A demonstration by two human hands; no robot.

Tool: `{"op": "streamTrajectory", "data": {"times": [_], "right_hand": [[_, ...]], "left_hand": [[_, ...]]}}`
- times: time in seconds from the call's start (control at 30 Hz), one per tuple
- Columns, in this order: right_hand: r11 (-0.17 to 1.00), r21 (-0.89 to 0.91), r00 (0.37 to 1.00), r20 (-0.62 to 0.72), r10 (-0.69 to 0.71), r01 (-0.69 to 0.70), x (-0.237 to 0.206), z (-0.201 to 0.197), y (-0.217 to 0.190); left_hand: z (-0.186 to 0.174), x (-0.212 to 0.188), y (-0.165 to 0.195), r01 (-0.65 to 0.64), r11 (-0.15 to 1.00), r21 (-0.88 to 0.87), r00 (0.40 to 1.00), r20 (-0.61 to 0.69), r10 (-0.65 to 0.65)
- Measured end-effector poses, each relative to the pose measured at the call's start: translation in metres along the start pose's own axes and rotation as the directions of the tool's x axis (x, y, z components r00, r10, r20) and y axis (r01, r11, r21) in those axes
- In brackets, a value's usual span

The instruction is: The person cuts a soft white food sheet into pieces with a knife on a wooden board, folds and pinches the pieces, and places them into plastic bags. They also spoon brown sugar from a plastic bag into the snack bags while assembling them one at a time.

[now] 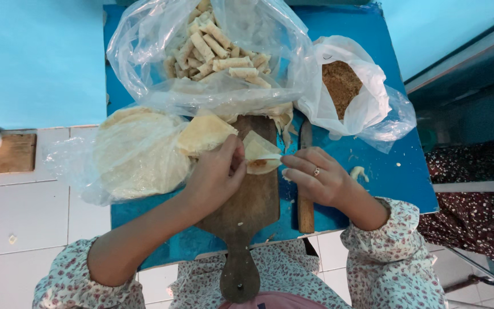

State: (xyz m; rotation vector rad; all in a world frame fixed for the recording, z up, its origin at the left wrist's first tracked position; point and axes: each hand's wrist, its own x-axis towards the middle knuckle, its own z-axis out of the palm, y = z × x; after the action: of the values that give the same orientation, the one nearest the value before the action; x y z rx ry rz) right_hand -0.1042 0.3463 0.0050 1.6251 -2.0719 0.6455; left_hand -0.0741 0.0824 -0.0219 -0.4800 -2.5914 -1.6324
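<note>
White tiled floor, low blue table [373, 171] on top. Big clear bag of rolled pastries [218, 51] at the far edge, stack of round wrappers [138, 151] in plastic at left, smaller white bag of brown filling [341, 83] at right. Wooden board [253, 206] in the middle, handle toward the person; a knife [305, 200] lies just beside it. Left hand [215, 174] and right hand [315, 174], fingers curled, both pinch a small wrapper piece [261, 155] with filling over the board.
</note>
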Motion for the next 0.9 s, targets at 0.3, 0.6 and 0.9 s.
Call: {"op": "streamTrajectory", "data": {"times": [0.3, 0.6, 0.9], "right_hand": [[0.932, -0.233, 0.929, -0.313, 0.199, -0.278, -0.007, -0.015, 0.008], [0.482, -0.652, 0.808, -0.416, 0.418, -0.585, 0.021, -0.040, 0.008], [0.599, 0.117, 0.609, 0.210, 0.765, -0.792, 0.018, 0.024, -0.008]], "left_hand": [[0.010, -0.002, -0.005, -0.184, 0.974, 0.129, 0.982, -0.010, 0.187], [0.015, -0.003, -0.009, -0.351, 0.901, 0.256, 0.935, 0.049, 0.351], [0.014, -0.003, -0.017, -0.393, 0.881, 0.265, 0.919, 0.080, 0.386]]}}
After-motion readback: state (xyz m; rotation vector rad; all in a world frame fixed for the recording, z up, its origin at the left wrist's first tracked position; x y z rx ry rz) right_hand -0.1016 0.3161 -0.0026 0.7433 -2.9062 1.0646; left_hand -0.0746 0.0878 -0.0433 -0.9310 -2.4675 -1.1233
